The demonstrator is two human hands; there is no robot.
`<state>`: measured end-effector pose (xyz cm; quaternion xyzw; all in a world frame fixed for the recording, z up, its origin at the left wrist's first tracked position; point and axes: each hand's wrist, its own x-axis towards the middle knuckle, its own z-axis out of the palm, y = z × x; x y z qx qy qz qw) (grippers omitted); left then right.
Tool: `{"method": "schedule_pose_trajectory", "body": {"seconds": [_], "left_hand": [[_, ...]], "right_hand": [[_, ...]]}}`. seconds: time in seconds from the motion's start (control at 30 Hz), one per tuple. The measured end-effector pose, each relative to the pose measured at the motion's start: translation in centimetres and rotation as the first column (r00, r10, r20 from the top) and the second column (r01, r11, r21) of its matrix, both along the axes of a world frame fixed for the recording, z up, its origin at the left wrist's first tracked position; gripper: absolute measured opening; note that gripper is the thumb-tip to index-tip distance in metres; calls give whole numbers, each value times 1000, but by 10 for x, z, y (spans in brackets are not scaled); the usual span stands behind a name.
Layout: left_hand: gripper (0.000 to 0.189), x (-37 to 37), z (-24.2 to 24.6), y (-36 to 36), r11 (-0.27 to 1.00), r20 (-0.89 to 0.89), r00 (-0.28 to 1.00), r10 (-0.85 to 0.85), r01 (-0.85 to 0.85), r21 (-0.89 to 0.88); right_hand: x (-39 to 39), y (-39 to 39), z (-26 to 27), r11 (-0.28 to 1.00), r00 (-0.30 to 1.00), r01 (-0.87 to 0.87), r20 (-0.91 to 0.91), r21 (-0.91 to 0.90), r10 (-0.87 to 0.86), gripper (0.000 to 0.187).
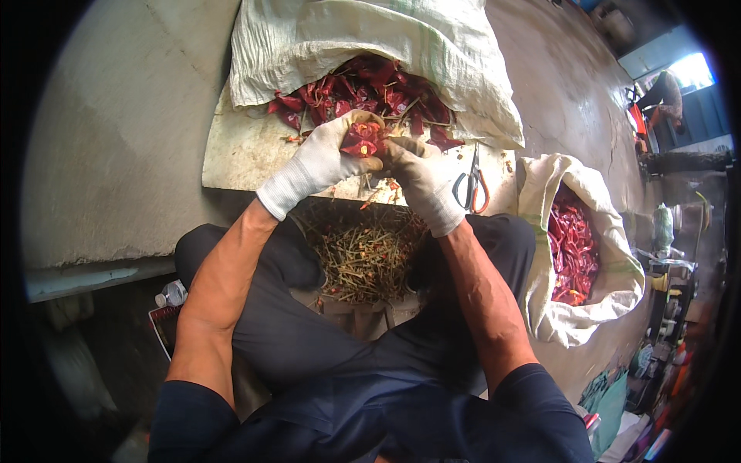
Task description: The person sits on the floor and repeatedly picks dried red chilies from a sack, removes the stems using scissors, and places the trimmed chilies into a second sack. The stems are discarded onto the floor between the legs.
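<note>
My left hand (333, 147), in a whitish work glove with a soiled palm, holds a small bunch of dried red chili peppers (363, 140) with the cut or torn ends facing up. My right hand (419, 168), gloved alike, pinches at the right side of that bunch; its fingertips are partly hidden. Both hands are above a pale board (249, 159). Beyond them, a heap of dried red chilies (370, 87) spills from the mouth of a white woven sack (370, 29). Scissor-like snips (474, 182) with one black and one orange-red handle lie right of my right hand.
Between my legs lies a pile of dry stems (370, 254). An upright white woven sack (605, 231) to the right holds more red chilies (573, 249). A plastic bottle (172, 294) is by my left knee. Assorted goods (666, 278) line the far right.
</note>
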<state>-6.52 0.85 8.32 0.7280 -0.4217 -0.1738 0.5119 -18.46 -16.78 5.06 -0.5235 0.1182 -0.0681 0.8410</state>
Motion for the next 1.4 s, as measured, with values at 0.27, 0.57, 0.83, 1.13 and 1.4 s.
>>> {"method": "schedule_pose_trajectory", "body": {"seconds": [0.27, 0.57, 0.83, 1.13, 1.4], "left_hand": [[38, 20, 9, 3, 986, -167, 973, 162, -154, 57], [28, 26, 15, 8, 987, -174, 972, 159, -157, 24], [27, 29, 12, 11, 982, -98, 977, 189, -185, 43], [37, 29, 2, 0, 967, -435, 869, 236, -253, 20], [22, 8, -19, -18, 940, -794, 590, 145, -334, -76]], "right_hand": [[4, -29, 1, 625, 963, 94, -88, -775, -254, 26], [6, -16, -44, 20, 984, -118, -120, -993, -129, 37], [12, -33, -66, -71, 943, -256, -233, -964, -236, 25], [-10, -36, -41, 130, 966, 199, 172, -971, -193, 8], [-15, -20, 1, 332, 838, 517, 546, -789, -8, 26]]}}
